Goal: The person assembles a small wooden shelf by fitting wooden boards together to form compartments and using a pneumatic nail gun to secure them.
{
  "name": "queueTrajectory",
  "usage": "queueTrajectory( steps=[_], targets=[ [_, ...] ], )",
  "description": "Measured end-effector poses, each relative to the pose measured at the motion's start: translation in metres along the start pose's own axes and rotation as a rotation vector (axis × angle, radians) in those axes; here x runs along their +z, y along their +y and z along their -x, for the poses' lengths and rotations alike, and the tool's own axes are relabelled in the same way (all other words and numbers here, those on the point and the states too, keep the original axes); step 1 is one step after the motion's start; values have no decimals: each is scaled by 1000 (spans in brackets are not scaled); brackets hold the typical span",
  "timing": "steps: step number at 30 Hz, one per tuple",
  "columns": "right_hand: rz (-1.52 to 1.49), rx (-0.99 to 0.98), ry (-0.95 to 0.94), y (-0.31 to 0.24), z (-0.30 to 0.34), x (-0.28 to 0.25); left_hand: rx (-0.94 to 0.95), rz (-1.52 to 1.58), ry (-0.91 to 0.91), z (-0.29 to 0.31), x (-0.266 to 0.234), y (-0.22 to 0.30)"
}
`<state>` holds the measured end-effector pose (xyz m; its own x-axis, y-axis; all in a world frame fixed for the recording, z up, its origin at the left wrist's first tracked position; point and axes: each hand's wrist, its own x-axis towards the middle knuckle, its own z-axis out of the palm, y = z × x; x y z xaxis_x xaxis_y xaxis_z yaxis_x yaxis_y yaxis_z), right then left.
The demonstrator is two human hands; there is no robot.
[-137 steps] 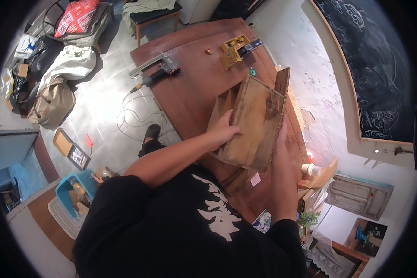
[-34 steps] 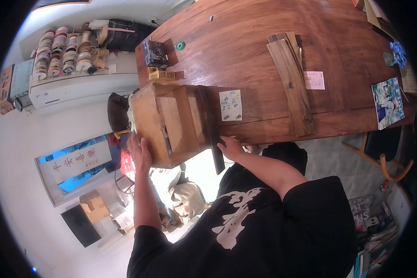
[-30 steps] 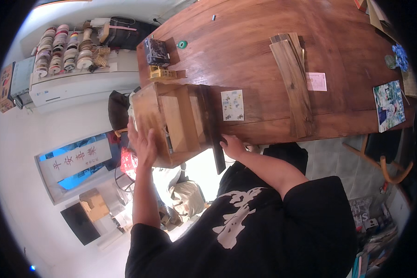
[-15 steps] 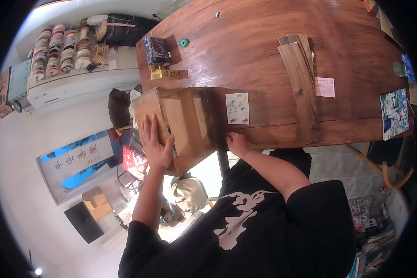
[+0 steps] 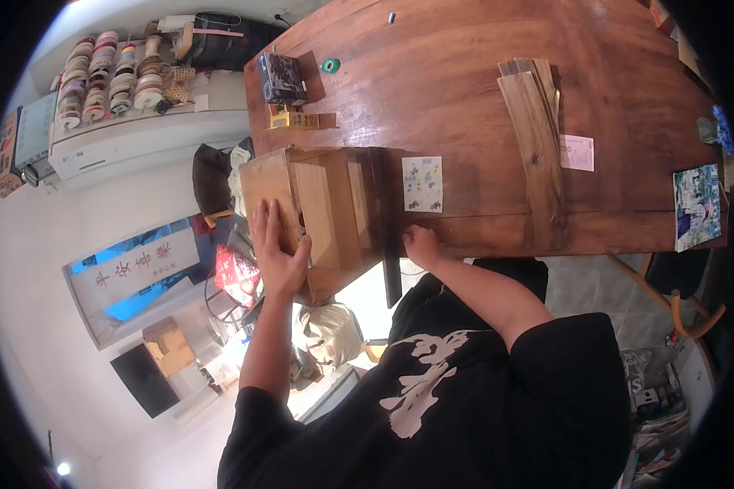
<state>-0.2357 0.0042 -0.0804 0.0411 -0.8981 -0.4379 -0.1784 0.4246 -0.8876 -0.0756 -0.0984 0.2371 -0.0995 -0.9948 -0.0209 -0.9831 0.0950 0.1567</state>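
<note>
Reddish-brown wooden worktop stretches toward one o'clock; a brown open-fronted wooden box is at its eight-o'clock edge. The left hand lies on the box's nine-o'clock wall, grip spread; the right hand, at four o'clock, is curled, whether pinching anything I cannot tell.

Wooden box, its underside hidden
</note>
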Motion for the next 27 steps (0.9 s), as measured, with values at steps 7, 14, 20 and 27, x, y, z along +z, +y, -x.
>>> queueTrajectory(
  steps=[7, 14, 20, 27],
  targets=[
    [-36, 60, -58, 5, 6, -8, -77, 65, 75, -16, 12, 2],
    [-100, 51, 8, 6, 4, -12, 13, 54, 130, -37, 19, -13],
    [-50, 33, 3, 3, 1, -13, -8, 41, 139, -35, 18, -3],
    [1, 27, -13, 5, 3, -10, -9, 92, 143, -39, 18, -6]
  ],
)
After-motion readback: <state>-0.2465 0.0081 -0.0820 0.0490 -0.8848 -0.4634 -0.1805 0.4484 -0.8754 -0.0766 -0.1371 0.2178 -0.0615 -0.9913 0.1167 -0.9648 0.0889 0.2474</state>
